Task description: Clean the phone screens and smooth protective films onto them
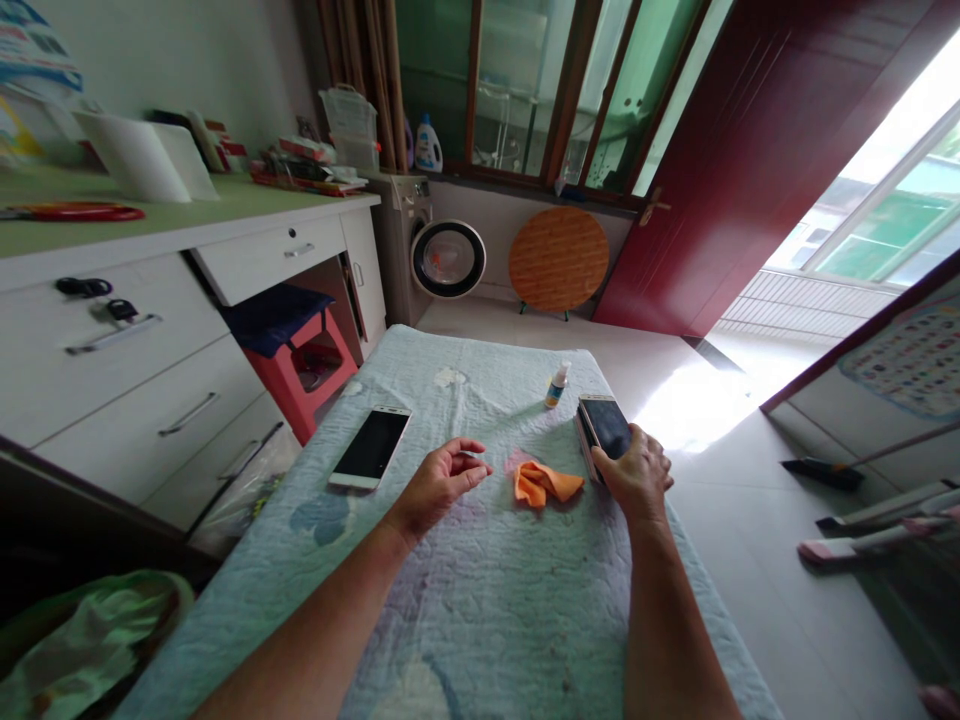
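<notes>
My right hand (635, 470) grips a smartphone (606, 424) with a dark screen, thumb on one side and fingers on the other. Beneath that phone lies at least one more flat device, partly covered. My left hand (442, 480) hovers over the cloth-covered table (495, 590), fingers loosely curled and apart, holding nothing. To its left a white-framed smartphone (372, 447) lies flat, screen up and dark. A crumpled orange cloth (546, 484) rests between my hands. Behind it a small spray bottle (556, 386) stands upright.
Along the left runs a desk (277, 215) with drawers, and a pink stool (307, 360) is under it. A washing machine (405, 230) has its round door open. A round wooden tabletop (559, 258) leans by the wall. A lined bin (97, 640) sits at lower left.
</notes>
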{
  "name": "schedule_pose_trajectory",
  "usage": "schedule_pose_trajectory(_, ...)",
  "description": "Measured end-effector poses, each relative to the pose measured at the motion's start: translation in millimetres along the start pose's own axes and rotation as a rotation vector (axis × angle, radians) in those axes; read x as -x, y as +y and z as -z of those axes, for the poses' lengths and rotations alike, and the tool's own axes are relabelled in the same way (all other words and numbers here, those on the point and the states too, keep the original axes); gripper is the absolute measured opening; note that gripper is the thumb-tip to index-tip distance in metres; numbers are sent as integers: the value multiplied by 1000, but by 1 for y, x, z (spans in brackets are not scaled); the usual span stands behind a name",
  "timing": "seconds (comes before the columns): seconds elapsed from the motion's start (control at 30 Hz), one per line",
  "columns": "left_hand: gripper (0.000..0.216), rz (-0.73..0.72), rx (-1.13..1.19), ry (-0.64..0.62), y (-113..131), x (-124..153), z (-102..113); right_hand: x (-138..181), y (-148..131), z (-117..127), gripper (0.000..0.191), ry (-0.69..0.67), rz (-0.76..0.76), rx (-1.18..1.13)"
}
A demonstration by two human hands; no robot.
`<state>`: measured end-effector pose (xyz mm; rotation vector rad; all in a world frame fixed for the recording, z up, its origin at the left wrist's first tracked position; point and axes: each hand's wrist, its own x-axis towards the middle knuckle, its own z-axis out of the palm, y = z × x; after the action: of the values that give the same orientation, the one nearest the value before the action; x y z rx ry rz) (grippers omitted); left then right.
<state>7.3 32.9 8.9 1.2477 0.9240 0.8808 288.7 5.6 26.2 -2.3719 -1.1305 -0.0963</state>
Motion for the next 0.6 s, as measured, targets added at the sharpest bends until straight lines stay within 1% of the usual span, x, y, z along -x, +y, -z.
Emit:
schedule_pose_trajectory(0.07, 33, -111, -141, 92, 1, 1, 0, 1, -3, 1, 70, 128, 37, -63)
schedule_pose_trajectory(0.1, 29, -181, -247, 161, 2, 1, 1, 2, -6, 0, 65, 182, 89, -122)
schedule_pose_trajectory(0.13, 26, -253, -373, 234, 3, 2, 2, 4, -9, 0, 58, 203, 167, -193)
schedule_pose_trajectory(0.17, 23, -323, -506, 305, 4, 2, 4, 6, -12, -1, 48, 188, 266, -266)
schedule_pose_trajectory(0.2, 21, -388, -636, 380, 5, 2, 7, 9, -16, -2, 37, 127, 370, -329)
schedule_pose_trajectory(0.27, 21, -503, -847, 477, 7, 1, 14, 16, -22, -7, 20, -62, 542, -374)
schedule_pose_trajectory(0.3, 21, -518, -934, 541, 7, 0, 18, 19, -25, -9, 16, -114, 575, -358)
schedule_pose_trajectory(0.33, 21, -503, -1011, 611, 8, -1, 22, 23, -27, -11, 14, -153, 592, -331)
schedule_pose_trajectory(0.4, 26, -419, -1138, 722, 7, -4, 30, 28, -30, -15, 15, -218, 595, -262)
schedule_pose_trajectory(0.47, 33, -309, -1246, 786, 6, -6, 38, 32, -32, -16, 23, -277, 585, -195)
schedule_pose_trajectory(0.53, 39, -208, -1330, 811, 3, -8, 43, 37, -34, -16, 36, -340, 587, -141)
schedule_pose_trajectory(0.6, 45, -111, -1388, 793, 0, -9, 47, 42, -37, -15, 50, -400, 600, -93)
